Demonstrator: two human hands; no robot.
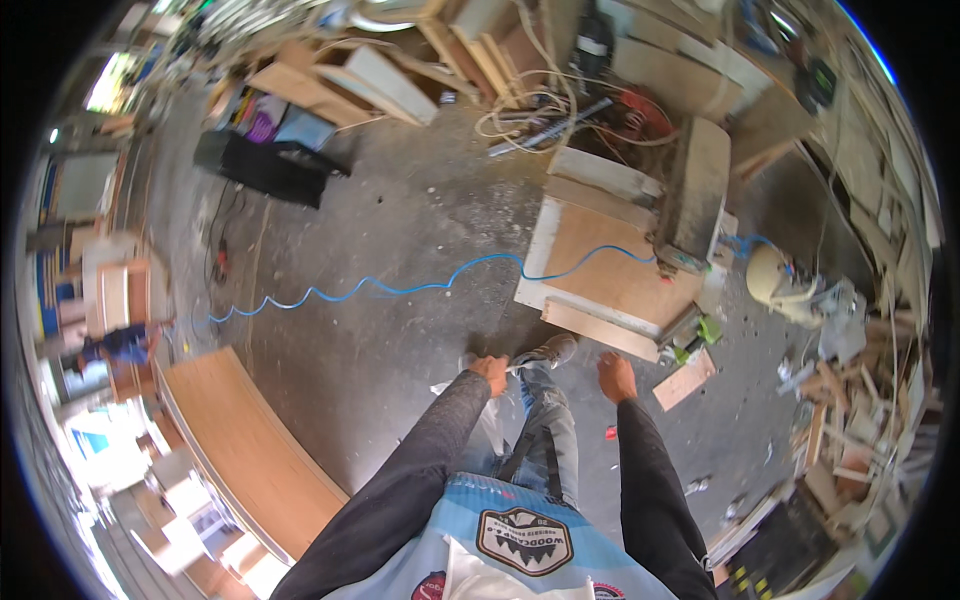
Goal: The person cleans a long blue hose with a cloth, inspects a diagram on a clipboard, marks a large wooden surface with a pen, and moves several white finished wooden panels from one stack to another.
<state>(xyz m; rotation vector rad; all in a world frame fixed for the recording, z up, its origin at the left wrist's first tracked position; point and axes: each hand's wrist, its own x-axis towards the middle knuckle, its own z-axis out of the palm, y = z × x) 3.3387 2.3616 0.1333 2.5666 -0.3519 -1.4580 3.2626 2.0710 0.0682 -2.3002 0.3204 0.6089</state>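
Nearest the lens, at 6 o'clock, a pale blue garment with a dark toothed badge (527,541) is being worn, and two dark-sleeved forearms are being extended from it toward the frame's centre. The left hand (491,374) is being held closed around a crumpled piece of thin whitish plastic sheet (489,418), which is hanging down along the sleeve beside a leg in blue jeans (553,433). The right hand (616,378) is being held loosely curled, gripping nothing; it is hanging over the grey concrete floor (400,330), just at 7 o'clock of the flat wooden panel.

A grey shoe (553,349) is being set on the floor between the two hands. The large flat brown wooden panel with pale edging (600,268) is lying at 1 o'clock of the hands, and a long weathered grey plank (695,190) is resting tilted across its far corner. A thin blue coiled hose (400,288) is being run across the floor from 9 o'clock toward the panel. A small pale offcut board (685,379) is lying just at 3 o'clock of the right hand. A curved orange-brown plywood sheet (250,450) is lying at 8 o'clock. Loose timber scraps (850,410) are being piled at 3 o'clock, well apart from both hands.
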